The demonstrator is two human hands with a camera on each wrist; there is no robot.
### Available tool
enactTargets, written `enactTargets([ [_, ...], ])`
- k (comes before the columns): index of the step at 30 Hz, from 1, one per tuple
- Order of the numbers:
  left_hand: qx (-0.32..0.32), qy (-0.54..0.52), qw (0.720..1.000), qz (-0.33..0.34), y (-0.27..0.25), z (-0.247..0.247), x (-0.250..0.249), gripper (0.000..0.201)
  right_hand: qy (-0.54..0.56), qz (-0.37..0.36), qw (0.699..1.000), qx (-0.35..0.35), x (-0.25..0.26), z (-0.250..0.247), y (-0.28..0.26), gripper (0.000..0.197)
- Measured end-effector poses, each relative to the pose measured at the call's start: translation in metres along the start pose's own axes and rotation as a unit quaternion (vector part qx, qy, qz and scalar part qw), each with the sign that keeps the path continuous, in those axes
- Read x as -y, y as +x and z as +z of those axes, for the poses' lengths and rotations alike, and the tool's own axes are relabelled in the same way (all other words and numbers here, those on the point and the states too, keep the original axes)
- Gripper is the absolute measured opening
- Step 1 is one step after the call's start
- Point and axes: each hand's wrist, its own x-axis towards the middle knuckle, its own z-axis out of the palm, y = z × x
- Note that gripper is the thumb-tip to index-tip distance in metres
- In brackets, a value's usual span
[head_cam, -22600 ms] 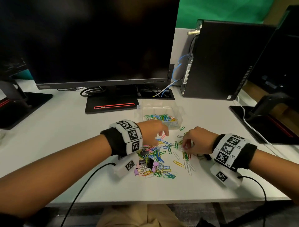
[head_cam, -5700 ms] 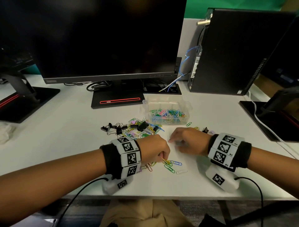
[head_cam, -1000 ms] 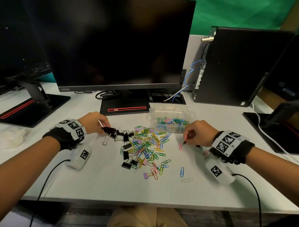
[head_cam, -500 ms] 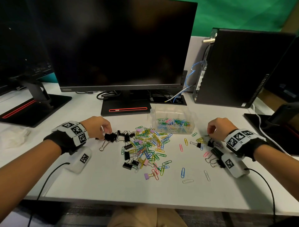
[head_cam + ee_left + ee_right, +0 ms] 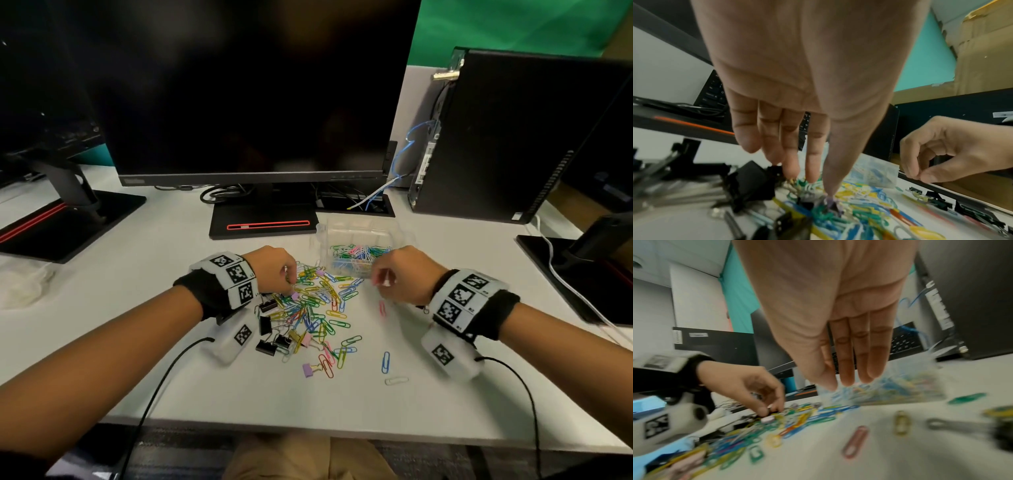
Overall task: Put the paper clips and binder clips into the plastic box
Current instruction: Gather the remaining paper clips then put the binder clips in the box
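The clear plastic box [image 5: 356, 240], one, part-filled, sat toward the white table's [image 5: 137, 274] far edge, the near edge bare. The left hand [image 5: 274, 269] pinched into the loose coloured paper clips [image 5: 318, 308] beside four black binder clips [image 5: 265, 323]. The right hand [image 5: 400, 274] hovered, fingers loosely curled, empty.

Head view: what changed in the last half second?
The right hand left the binder clips at the table's right side and moved inward, now beside the plastic box, fingers curled; whether its grip holds anything cannot be told. The left hand shifted right from the black clips onto the clip pile, fingertips down among them. Box, pile and loose blue paper clip stayed put.
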Motion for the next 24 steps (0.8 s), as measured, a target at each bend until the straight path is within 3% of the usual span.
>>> enactTargets([
  [6,0.013,-0.023,1.000,0.007,0.004,0.003,-0.008,0.031,-0.002,-0.054,0.995,0.082,0.038,0.017,0.028,0.039],
  [14,0.082,-0.023,0.996,0.014,-0.001,-0.001,0.003,0.039,0.026,-0.078,0.991,0.101,0.043,0.021,0.030,0.029],
  [17,0.081,-0.053,0.995,0.017,-0.002,-0.003,0.005,0.039,0.045,-0.078,0.991,0.100,0.036,0.019,0.027,0.028],
  [19,0.057,-0.067,0.996,0.022,-0.002,-0.005,0.001,0.036,0.033,-0.063,0.995,0.075,0.031,0.018,0.027,0.039],
  [21,0.027,-0.060,0.997,0.028,-0.001,-0.005,-0.006,0.037,0.015,-0.040,0.997,0.068,0.027,0.019,0.029,0.062],
  [24,0.030,-0.024,0.999,0.038,0.002,-0.001,-0.021,0.061,-0.015,-0.006,0.993,0.119,0.029,0.021,0.028,0.097],
])
